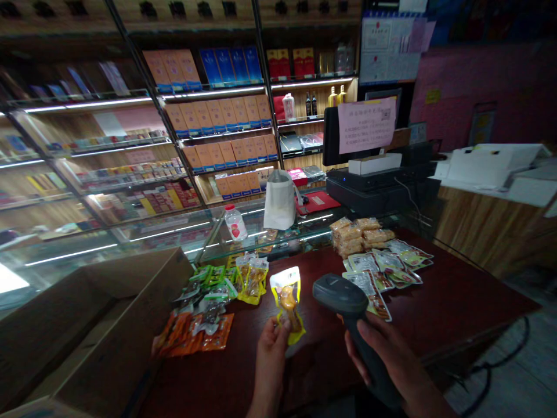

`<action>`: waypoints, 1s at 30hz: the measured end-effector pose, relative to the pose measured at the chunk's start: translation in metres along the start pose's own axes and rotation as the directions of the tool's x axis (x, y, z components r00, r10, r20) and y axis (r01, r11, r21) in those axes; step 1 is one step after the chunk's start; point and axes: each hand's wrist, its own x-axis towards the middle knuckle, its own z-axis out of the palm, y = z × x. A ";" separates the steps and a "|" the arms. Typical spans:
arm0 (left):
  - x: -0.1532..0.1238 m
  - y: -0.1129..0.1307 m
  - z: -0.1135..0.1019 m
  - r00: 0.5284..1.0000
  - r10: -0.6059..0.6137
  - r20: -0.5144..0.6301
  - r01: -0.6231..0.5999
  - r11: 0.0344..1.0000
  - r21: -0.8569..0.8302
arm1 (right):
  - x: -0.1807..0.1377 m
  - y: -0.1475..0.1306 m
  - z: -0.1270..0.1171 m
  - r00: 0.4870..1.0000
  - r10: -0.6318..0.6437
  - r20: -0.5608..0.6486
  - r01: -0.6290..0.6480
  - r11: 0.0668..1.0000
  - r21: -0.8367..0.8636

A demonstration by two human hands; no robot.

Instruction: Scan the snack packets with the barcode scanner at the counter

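My left hand (270, 348) pinches the lower edge of a yellow snack packet (287, 302) and holds it upright above the dark red counter (456, 307). My right hand (383, 354) is wrapped round the handle of a dark grey barcode scanner (342, 296). The scanner's head sits just right of the packet and points toward it. More yellow packets (251, 277) lie on the counter behind the held one.
Orange and green snack packets (195, 325) lie left of my hands, beside an open cardboard box (100, 331). Piled packets (383, 255) lie to the right. A plastic bottle (235, 223) and a white bag (279, 200) stand on the glass case. A monitor and register (369, 174) stand behind.
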 end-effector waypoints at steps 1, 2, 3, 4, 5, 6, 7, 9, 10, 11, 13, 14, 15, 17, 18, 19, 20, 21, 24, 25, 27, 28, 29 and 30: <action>-0.001 0.001 0.001 1.000 0.005 0.010 -0.005 1.000 -0.017 | 0.000 0.000 0.000 1.000 0.006 0.002 -0.006 1.000 -0.003; -0.002 0.001 0.001 1.000 0.009 0.019 -0.008 0.999 -0.033 | 0.000 0.001 0.001 1.000 0.010 0.003 -0.010 1.000 0.000; -0.003 0.002 0.002 1.000 0.010 0.022 -0.009 0.999 -0.044 | 0.000 0.001 0.001 1.000 0.013 -0.001 -0.013 1.000 0.009; -0.004 0.002 0.003 1.000 0.006 0.022 -0.005 0.999 -0.051 | 0.000 0.001 0.002 1.000 0.018 -0.009 -0.018 1.000 0.022; -0.004 0.002 0.004 1.000 0.000 0.020 0.002 0.998 -0.055 | 0.000 0.001 0.002 0.999 0.026 -0.020 -0.025 0.999 0.037; -0.005 0.002 0.004 1.000 -0.005 0.018 0.006 0.998 -0.057 | 0.000 0.000 0.002 0.999 0.032 -0.032 -0.030 0.998 0.049; -0.006 0.001 0.005 1.000 -0.009 0.016 0.010 0.998 -0.057 | 0.000 0.000 0.002 0.999 0.036 -0.040 -0.033 0.998 0.058; -0.006 -0.001 0.005 1.000 -0.017 0.012 0.017 0.998 -0.064 | 0.000 0.001 0.002 0.999 0.033 -0.042 -0.030 0.997 0.071; -0.005 -0.002 0.005 1.000 -0.025 0.007 0.025 0.997 -0.071 | 0.001 0.002 0.000 0.999 0.027 -0.039 -0.024 0.996 0.081; -0.003 -0.002 0.003 0.999 -0.034 -0.003 0.034 0.996 -0.078 | 0.001 0.003 -0.001 0.999 0.025 -0.036 -0.021 0.996 0.091; 0.007 0.002 -0.004 0.999 -0.032 -0.041 0.029 0.997 -0.076 | 0.002 0.006 -0.006 0.999 0.032 -0.021 -0.030 0.994 0.102; 0.015 0.007 -0.008 0.997 -0.015 -0.071 0.011 0.998 -0.060 | 0.002 0.008 -0.009 0.999 0.037 -0.010 -0.036 0.994 0.101; 0.025 0.015 -0.014 0.994 0.007 -0.109 -0.010 1.000 -0.019 | 0.002 0.010 -0.012 0.999 0.041 -0.002 -0.041 0.995 0.095; 0.049 0.035 -0.027 0.979 0.052 -0.197 -0.033 0.994 0.100 | 0.000 0.012 -0.016 0.999 0.051 0.005 -0.051 0.995 0.080; 0.063 0.047 -0.033 0.968 0.050 -0.248 0.001 0.980 0.201 | -0.001 0.012 -0.018 0.999 0.054 0.002 -0.053 0.996 0.076; 0.077 0.059 -0.039 0.961 0.043 -0.273 0.028 0.968 0.249 | -0.003 0.013 -0.019 0.998 0.057 -0.010 -0.056 0.996 0.073; 0.090 0.069 -0.044 0.957 0.035 -0.287 0.051 0.957 0.285 | -0.004 0.013 -0.019 0.998 0.061 -0.022 -0.059 0.996 0.071; 0.102 0.078 -0.048 0.953 0.025 -0.302 0.079 0.942 0.325 | -0.006 0.014 -0.019 0.997 0.063 -0.034 -0.061 0.996 0.070; 0.129 0.093 -0.055 0.940 0.012 -0.340 0.152 0.879 0.453 | -0.009 0.014 -0.019 0.995 0.079 -0.057 -0.075 0.995 0.071; 0.134 0.094 -0.056 0.936 0.015 -0.351 0.176 0.846 0.503 | -0.010 0.014 -0.019 0.995 0.083 -0.058 -0.079 0.995 0.068; 0.140 0.094 -0.057 0.928 0.031 -0.372 0.220 0.759 0.613 | -0.011 0.014 -0.019 0.994 0.085 -0.062 -0.082 0.995 0.055; 0.141 0.094 -0.057 0.924 0.051 -0.380 0.237 0.704 0.670 | -0.012 0.014 -0.020 0.994 0.084 -0.069 -0.081 0.996 0.044; 0.142 0.094 -0.057 0.919 0.080 -0.386 0.249 0.642 0.725 | -0.012 0.014 -0.020 0.994 0.082 -0.075 -0.079 0.996 0.036; 0.142 0.094 -0.057 0.914 0.116 -0.389 0.258 0.574 0.777 | -0.012 0.013 -0.021 0.994 0.083 -0.076 -0.081 0.996 0.032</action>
